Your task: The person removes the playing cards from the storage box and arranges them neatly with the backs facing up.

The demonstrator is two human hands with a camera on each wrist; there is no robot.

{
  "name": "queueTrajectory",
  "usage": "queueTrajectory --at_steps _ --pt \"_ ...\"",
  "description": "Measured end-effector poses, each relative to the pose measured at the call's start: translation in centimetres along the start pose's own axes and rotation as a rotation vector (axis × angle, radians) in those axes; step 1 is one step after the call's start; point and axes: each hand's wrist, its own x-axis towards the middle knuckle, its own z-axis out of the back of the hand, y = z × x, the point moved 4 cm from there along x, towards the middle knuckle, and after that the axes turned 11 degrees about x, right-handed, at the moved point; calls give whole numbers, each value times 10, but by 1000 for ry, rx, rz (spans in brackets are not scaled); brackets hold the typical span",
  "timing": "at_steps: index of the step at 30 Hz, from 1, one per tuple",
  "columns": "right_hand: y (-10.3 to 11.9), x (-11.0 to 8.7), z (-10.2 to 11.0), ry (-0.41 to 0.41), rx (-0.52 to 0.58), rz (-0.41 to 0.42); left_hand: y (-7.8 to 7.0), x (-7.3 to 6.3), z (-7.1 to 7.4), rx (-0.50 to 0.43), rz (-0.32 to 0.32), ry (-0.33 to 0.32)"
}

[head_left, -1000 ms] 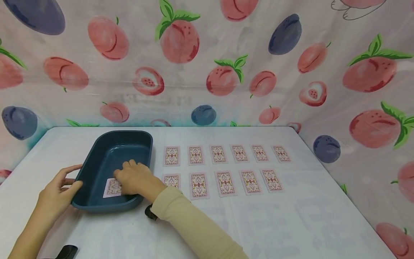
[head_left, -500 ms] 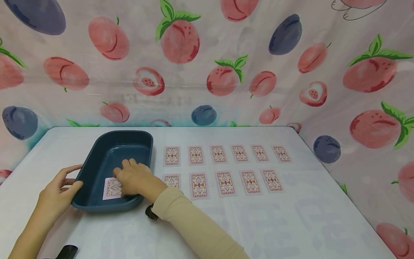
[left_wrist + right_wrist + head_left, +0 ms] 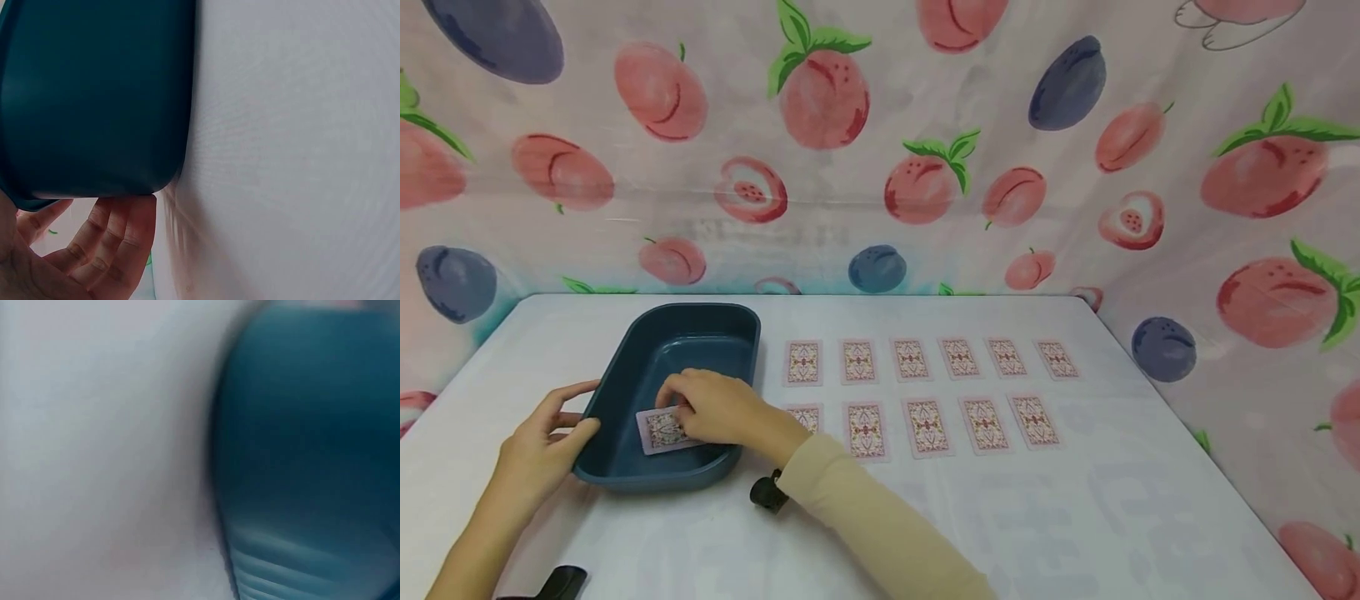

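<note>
In the head view a deep blue plastic tray (image 3: 617, 392) stands on the left of the table. My left hand (image 3: 542, 442) holds its left side, thumb at the rim; the left wrist view shows the fingers (image 3: 134, 231) against the outer wall. My right hand (image 3: 722, 408) reaches over the right rim and pinches a playing card (image 3: 662, 431), patterned back up and slightly tilted, inside the tray. The fingers cover the card's right end. The right wrist view is blurred and shows the tray's outer wall (image 3: 300, 437).
Several playing cards lie face down in two rows right of the tray, a far row with a card (image 3: 912, 360) and a near row with a card (image 3: 927, 427). My right forearm partly covers the near row's leftmost card (image 3: 806, 416). White cloth (image 3: 1075, 517) covers the table.
The right hand has lifted and turned a little, and the card in the tray has tilted with it. The left hand keeps its place on the tray. The head view has shifted slightly.
</note>
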Motion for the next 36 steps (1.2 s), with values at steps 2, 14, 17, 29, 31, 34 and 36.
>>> queueTrajectory --at_steps 2,14,17,29,31,34,36 --pt "0 -3 4 -19 65 33 -1 0 0 4 -5 -3" --pt "4 -21 19 -42 204 118 -1 -1 0 -2 13 8" --pt "2 -25 24 -65 189 135 -2 -1 0 -1 17 10" --pt "-7 -47 48 -176 192 161 -2 0 0 14 9 -3" --pt "-8 -51 52 -201 199 175 -2 0 1 14 12 -2" --pt "-9 -55 56 -235 203 194 -1 0 1 17 10 -1" --pt "-10 -58 58 -256 215 206 -1 0 1 15 5 -1"
